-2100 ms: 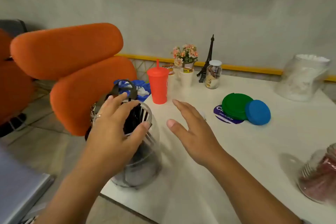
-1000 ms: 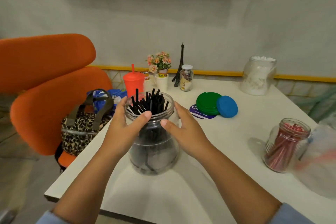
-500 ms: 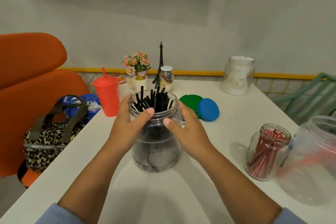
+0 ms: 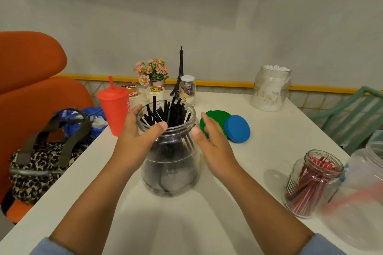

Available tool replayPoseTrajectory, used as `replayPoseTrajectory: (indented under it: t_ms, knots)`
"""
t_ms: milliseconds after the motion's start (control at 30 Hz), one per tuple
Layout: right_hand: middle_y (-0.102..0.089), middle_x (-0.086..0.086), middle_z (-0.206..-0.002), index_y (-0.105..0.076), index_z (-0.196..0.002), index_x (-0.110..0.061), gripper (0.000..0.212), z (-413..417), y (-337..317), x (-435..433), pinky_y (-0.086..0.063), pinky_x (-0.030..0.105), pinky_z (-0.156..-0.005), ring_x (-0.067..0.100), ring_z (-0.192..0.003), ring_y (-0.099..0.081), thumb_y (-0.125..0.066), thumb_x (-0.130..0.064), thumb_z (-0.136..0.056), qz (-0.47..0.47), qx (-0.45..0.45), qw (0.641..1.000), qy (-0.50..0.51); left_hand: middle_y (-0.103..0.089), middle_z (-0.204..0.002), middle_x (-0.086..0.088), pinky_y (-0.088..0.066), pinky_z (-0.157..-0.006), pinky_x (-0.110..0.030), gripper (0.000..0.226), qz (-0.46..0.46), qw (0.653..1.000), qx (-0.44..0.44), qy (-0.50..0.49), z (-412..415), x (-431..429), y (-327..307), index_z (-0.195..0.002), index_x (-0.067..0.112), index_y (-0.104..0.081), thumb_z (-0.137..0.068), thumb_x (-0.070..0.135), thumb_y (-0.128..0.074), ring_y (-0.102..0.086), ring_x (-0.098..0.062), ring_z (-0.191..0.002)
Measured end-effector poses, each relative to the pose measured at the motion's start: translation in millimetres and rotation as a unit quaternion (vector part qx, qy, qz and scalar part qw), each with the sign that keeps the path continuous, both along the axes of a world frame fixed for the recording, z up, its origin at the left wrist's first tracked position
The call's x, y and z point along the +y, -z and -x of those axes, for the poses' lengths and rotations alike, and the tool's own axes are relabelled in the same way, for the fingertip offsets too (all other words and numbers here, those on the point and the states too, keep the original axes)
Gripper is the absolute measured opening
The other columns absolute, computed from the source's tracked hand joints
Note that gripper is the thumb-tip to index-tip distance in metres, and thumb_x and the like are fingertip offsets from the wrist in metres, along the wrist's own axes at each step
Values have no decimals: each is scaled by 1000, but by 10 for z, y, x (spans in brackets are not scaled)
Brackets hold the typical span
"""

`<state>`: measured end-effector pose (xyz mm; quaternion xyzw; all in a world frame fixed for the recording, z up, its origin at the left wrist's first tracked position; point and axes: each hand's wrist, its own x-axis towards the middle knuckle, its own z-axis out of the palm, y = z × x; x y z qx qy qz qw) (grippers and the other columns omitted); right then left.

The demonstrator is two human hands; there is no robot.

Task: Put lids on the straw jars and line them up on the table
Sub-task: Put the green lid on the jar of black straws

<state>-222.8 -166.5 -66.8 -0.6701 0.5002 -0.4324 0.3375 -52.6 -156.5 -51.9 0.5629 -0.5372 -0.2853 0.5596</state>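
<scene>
On table (image 4: 165, 223), nearest at 4 o'clock from centre: red jar (image 4: 313, 184), lidless, upright. At centre: black jar (image 4: 172, 167), lidless, upright, straws poking above rim. Clasped at neck by left hand (image 4: 134, 141), fingers curled behind, thumb on front. Right hand (image 4: 215, 147) loose, fingers straight, just beside jar at 3 o'clock; contact unclear. Beyond at 1 o'clock: green lid (image 4: 215, 117), overlapped by blue lid (image 4: 238, 128). Farthest, 2 o'clock: white jar (image 4: 269, 91), lidless.

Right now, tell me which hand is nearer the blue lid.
Right. The right hand sits just beside the blue lid; the left hand is across the jar, gripping it.
</scene>
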Motion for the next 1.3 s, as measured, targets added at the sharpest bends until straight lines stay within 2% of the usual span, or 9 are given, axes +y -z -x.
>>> replayPoseTrajectory:
  t_ms: [133,233,400,567,667,733,933,1100,1300]
  knots:
    - [-23,5,-154,-22,-147,-19,62,183,157,-478,-25,43,-114,23,-141,-25,-47,-38,-93,-15,-5,989,146,-35,-147,5,-27,-100,-28,84,8,1000,8,1,-38,-16,23,-140,31,-29,-63,45,-60,-33,-14,-134]
    - [-25,10,-152,-21,-147,-15,68,351,321,-815,-28,44,-108,32,-137,-28,-52,-37,-91,-95,-12,962,254,-37,-141,10,-29,-99,-28,83,16,1000,13,6,-22,-22,30,-140,30,-29,-63,44,-59,-35,-9,-128]
    - [-19,16,-151,-18,-147,-16,75,502,537,-1128,-32,49,-104,41,-132,-28,-55,-41,-87,-148,20,933,327,-38,-132,15,-29,-95,-25,81,30,999,25,17,-11,-26,33,-139,30,-30,-64,42,-59,-36,-4,-121]
    - [-23,19,-146,-14,-147,-18,88,531,657,-1327,-32,50,-104,41,-130,-31,-58,-54,-80,-181,-6,919,351,-38,-142,13,-31,-102,-31,87,25,999,18,19,-29,-29,53,-136,35,-31,-57,52,-62,-36,-7,-128]
    - [-27,20,-142,-15,-147,-18,93,522,675,-1427,-33,49,-103,42,-127,-34,-62,-56,-76,-180,-24,915,360,-40,-137,15,-31,-104,-33,83,26,999,16,18,-33,-38,67,-133,39,-32,-57,52,-61,-37,-7,-127]
    - [-29,21,-141,-15,-147,-18,93,534,685,-1482,-33,47,-103,41,-126,-35,-63,-54,-76,-182,-30,914,362,-40,-132,18,-31,-101,-31,74,26,999,15,17,-40,-53,82,-128,43,-32,-60,48,-61,-37,-6,-126]
    - [-33,20,-140,-17,-146,-16,88,600,726,-1475,-35,44,-101,39,-126,-36,-64,-45,-78,-159,-42,913,373,-42,-136,16,-32,-105,-35,82,30,999,17,15,-53,-75,109,-126,44,-35,-49,59,-56,-39,-8,-128]
    - [-31,18,-141,-19,-145,-16,86,624,721,-1293,-36,44,-100,39,-126,-34,-65,-41,-78,-132,-15,923,362,-40,-138,15,-32,-106,-36,86,29,999,10,19,-56,-65,107,-132,40,-32,-52,58,-58,-37,-11,-131]
    - [-30,19,-140,-18,-145,-16,87,683,759,-990,-37,47,-103,40,-127,-32,-67,-40,-77,-151,75,920,353,-38,-144,7,-32,-106,-37,94,25,999,10,19,-53,-61,76,-138,32,-30,-52,57,-59,-37,-11,-129]
